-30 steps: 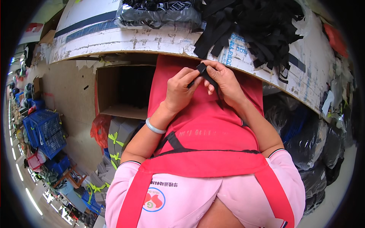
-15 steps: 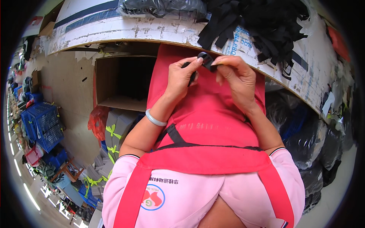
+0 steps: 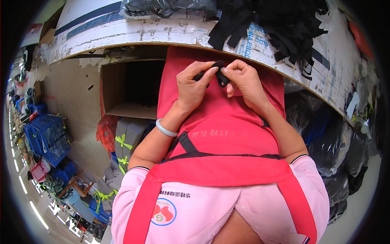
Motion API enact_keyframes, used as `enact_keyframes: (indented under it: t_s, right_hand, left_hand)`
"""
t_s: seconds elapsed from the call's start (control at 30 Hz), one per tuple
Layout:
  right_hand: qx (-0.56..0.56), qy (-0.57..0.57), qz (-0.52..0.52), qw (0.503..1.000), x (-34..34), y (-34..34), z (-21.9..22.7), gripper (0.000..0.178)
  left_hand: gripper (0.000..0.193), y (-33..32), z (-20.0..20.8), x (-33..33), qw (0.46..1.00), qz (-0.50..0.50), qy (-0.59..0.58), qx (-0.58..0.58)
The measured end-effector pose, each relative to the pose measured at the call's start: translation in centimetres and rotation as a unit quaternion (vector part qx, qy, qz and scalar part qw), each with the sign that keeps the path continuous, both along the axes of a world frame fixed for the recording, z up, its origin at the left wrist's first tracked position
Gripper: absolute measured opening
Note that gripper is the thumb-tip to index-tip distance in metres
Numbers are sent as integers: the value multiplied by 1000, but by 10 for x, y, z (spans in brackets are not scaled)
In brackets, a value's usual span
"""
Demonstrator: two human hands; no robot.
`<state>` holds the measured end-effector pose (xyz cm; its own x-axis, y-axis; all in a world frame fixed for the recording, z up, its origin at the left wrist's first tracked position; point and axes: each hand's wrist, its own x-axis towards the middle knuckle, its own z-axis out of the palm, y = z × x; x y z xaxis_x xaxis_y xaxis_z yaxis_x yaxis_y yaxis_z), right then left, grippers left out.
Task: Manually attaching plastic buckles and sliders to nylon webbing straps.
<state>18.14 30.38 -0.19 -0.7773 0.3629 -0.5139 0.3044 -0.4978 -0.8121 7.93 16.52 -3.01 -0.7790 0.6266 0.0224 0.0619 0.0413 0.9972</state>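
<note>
In front of my red apron (image 3: 223, 112), both hands are closed on a short black strap (image 3: 222, 77). My left hand (image 3: 191, 85) pinches its upper end between thumb and fingers, and a dark part also shows inside the curled fingers. Thumb and forefinger of my right hand (image 3: 247, 83) grip the strap from the other side, where it bends into a loop. Its far details are hidden by the fingertips. Just beyond the hands, a heap of black straps (image 3: 286, 30) lies on the table and hangs over its edge.
The worn white tabletop (image 3: 162, 32) curves across the far side, with a plastic-wrapped bundle (image 3: 168, 8) on it. Beneath it at left stands an open cardboard box (image 3: 132, 110). Grey bundles with green ties (image 3: 128, 132), blue crates (image 3: 48, 140) and black plastic bags (image 3: 331, 150) flank me.
Both hands have drawn closer together. The right hand has turned, its fingers now curling by the strap, which has folded into a loop; the smooth dark piece seen earlier is covered.
</note>
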Motion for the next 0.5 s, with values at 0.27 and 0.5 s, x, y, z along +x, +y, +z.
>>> enact_keyframes:
  t_s: [0.27,0.5]
  right_hand:
    - [-103,4,-15,995,1,-4,-5,16]
    - [-123,51,23,991,1,8,-1,27]
  left_hand:
    - [18,2,-2,-3,988,-11,148,30]
    - [21,-5,4,-8,992,-67,96,49]
